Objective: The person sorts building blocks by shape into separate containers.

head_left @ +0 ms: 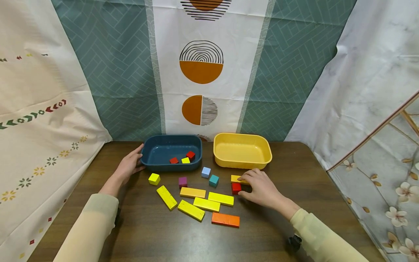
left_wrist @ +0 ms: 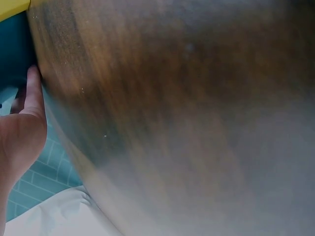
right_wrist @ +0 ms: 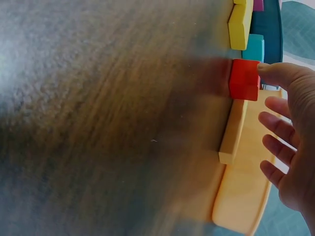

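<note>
A printed curtain (head_left: 201, 91) in green and white hangs behind a brown wooden table (head_left: 147, 240). On it, right of centre, sits a red cube (head_left: 236, 189), with the person's right hand (head_left: 262, 187) around its right side, thumb near the cube and fingers over a light-orange block (head_left: 234, 178) just behind it. The right wrist view shows what the head view covers: the thumb tip meets the cube's edge while the other four fingers stand apart from it, loosely bent, so it is not gripped. Nearby lie a teal cube (head_left: 214, 181) and a light-blue cube (head_left: 206, 172), then four yellow blocks (head_left: 220, 198), an orange block (head_left: 225, 219), a second light-orange block (head_left: 192, 192), a purple cube (head_left: 183, 182) and a yellow cube (head_left: 154, 179). Behind them stand a yellow tray (head_left: 242, 164) and, left of it, a navy tray (head_left: 160, 167) holding two red cubes (head_left: 191, 155) and one small yellow cube (head_left: 185, 160). The left hand (head_left: 126, 167) touches the navy tray's left end, its fingers extended; the left wrist view shows one finger straight along the outer wall, the others mostly hidden. That view cuts off most of the tray, and the front wall conceals the lower parts of its cubes. The right hand hides the light-orange block's right end.
</note>
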A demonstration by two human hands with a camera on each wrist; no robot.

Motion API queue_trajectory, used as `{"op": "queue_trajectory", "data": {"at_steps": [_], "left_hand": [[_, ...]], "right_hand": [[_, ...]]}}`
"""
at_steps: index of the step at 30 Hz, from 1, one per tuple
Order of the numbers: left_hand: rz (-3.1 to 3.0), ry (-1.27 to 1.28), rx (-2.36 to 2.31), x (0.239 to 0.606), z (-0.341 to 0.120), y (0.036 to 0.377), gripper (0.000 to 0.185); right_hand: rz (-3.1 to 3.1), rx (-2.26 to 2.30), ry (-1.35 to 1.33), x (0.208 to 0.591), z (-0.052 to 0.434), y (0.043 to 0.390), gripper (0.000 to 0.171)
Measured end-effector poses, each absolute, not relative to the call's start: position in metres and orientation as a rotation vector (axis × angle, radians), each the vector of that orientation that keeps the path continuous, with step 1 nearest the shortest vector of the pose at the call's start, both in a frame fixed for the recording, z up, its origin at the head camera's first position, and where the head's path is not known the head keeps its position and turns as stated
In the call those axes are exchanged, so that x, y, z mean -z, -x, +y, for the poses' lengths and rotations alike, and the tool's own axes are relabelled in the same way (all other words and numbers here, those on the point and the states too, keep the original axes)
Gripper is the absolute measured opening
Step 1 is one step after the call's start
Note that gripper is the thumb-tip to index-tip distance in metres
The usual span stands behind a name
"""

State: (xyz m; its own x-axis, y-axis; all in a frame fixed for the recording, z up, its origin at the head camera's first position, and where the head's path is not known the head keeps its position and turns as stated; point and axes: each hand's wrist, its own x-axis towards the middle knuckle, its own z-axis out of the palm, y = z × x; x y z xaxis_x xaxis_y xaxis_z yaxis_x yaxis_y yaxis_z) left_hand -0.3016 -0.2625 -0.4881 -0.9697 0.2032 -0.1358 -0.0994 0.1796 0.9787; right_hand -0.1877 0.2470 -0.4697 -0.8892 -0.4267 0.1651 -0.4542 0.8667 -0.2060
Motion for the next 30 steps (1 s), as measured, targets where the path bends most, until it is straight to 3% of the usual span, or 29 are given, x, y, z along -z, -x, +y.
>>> {"op": "queue_trajectory", "data": {"at_steps": [30], "left_hand": [[2.218, -0.109, -1.888, 0.4892, -0.2628, 0.3010, 0.056]], "right_hand": [[-2.898, -0.343, -0.696, 0.4775, 0.2440, 0.1913, 0.034]]}}
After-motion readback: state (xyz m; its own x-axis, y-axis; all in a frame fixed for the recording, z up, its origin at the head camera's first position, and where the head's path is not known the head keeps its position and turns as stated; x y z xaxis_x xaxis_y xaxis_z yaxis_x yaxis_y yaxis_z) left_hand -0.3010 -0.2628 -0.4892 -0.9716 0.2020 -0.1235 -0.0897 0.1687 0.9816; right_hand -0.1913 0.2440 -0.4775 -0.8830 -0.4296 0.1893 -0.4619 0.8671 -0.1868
